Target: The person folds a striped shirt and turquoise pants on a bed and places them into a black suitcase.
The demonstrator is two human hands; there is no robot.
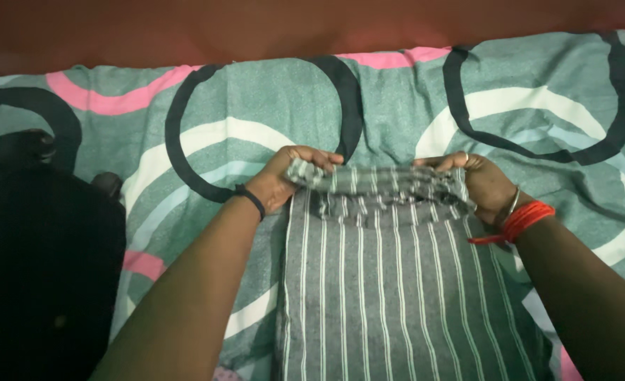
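Gripping far edge of grey striped cloth (383, 282): left hand (284, 180), right hand (485, 185), fingers clamped; patterned bedsheet (221, 141) beneath.

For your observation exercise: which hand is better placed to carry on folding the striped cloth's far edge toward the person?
Neither clearly: left hand and right hand each grip a far corner of the grey striped cloth, about level.

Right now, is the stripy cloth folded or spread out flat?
Partly folded. The cloth lies flat, but its far edge is turned back, pinched by the left hand and right hand.
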